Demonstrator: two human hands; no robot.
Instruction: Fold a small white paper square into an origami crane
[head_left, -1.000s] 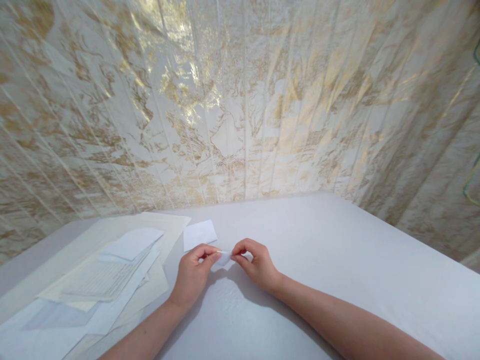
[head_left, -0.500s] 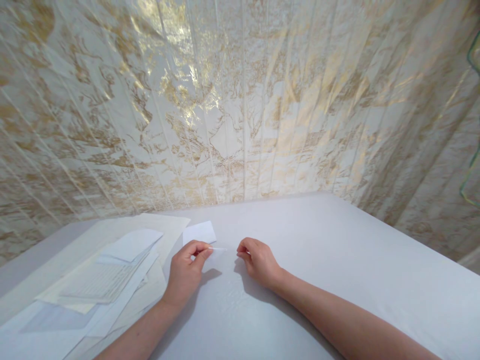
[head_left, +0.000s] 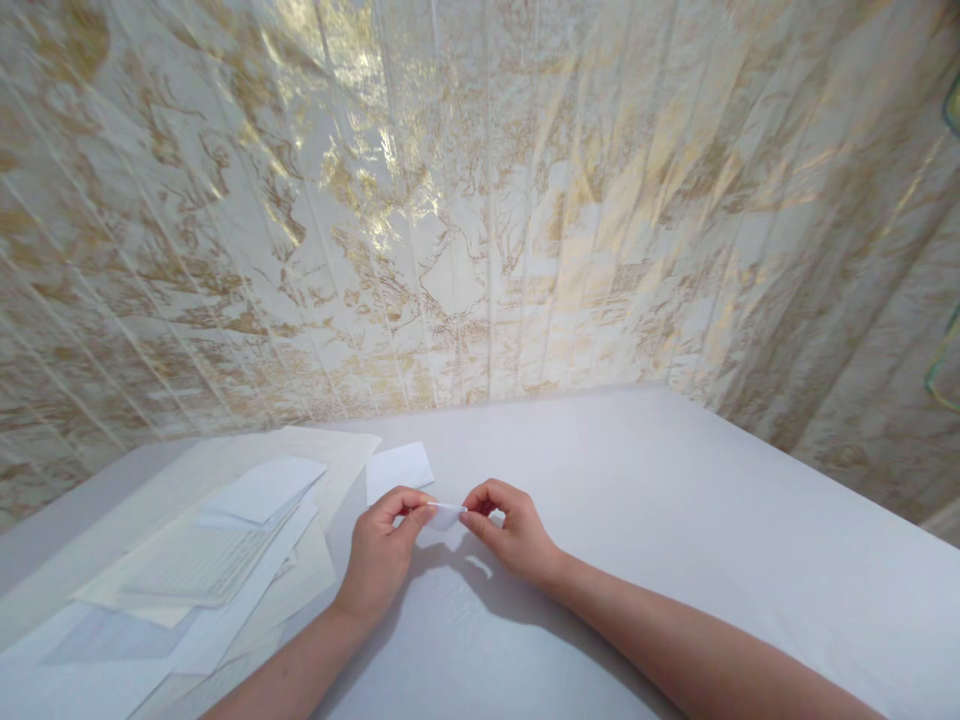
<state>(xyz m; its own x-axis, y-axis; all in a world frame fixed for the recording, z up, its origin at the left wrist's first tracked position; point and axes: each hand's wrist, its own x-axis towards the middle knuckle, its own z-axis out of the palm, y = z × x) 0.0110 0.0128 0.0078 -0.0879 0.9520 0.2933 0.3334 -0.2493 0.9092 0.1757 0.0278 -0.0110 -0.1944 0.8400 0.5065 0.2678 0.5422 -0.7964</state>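
A small piece of white paper (head_left: pixel 448 516) is held up between my two hands, just above the table. My left hand (head_left: pixel 385 545) pinches its left end between thumb and fingertips. At the right end, my right hand (head_left: pixel 512 527) has closed thumb and index finger on the paper. The fingers hide both ends, so I cannot tell how the piece is folded. Right behind my left hand lies a folded white paper (head_left: pixel 400 467), flat on the table.
A loose pile of papers (head_left: pixel 225 550), one with lines on it, covers the left side of the white table (head_left: pixel 675 560). Behind the table's far edge hangs a gold-and-white patterned curtain (head_left: pixel 465 220). A green-edged shape (head_left: pixel 943 380) shows at the far right.
My right hand has moved left and taken hold of the paper's free end. My left hand has shifted slightly right, and more of the paper's face now shows.
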